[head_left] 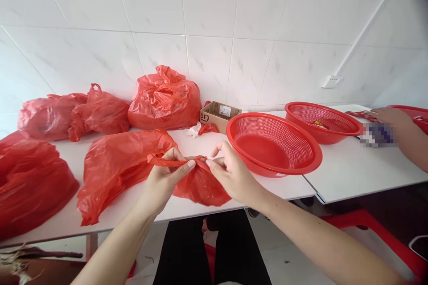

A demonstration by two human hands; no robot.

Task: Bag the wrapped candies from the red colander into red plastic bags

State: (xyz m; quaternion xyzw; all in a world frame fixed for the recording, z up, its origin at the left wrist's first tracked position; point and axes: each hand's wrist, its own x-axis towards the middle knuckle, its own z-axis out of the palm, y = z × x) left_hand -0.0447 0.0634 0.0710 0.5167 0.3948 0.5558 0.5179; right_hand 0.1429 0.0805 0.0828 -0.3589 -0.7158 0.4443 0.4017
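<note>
A red plastic bag (202, 185) rests near the table's front edge, its top gathered up between both hands. My left hand (167, 176) is closed on the twisted neck of the bag, thumb on top. My right hand (229, 171) pinches the same gathered plastic just to the right, with the fingertips of the two hands close together. What the bag contains cannot be made out. A limp red bag (125, 160) lies left of my left hand. To the right of my right hand stands a red perforated basket (274, 171), with nothing visible inside.
Several filled red bags (163, 98) line the wall and the left side. A small cardboard box (216, 120) stands behind the basket. Farther right are a second red basket (323, 136) and another person's hand (389, 118). A red stool (361, 220) is below the white table (351, 173).
</note>
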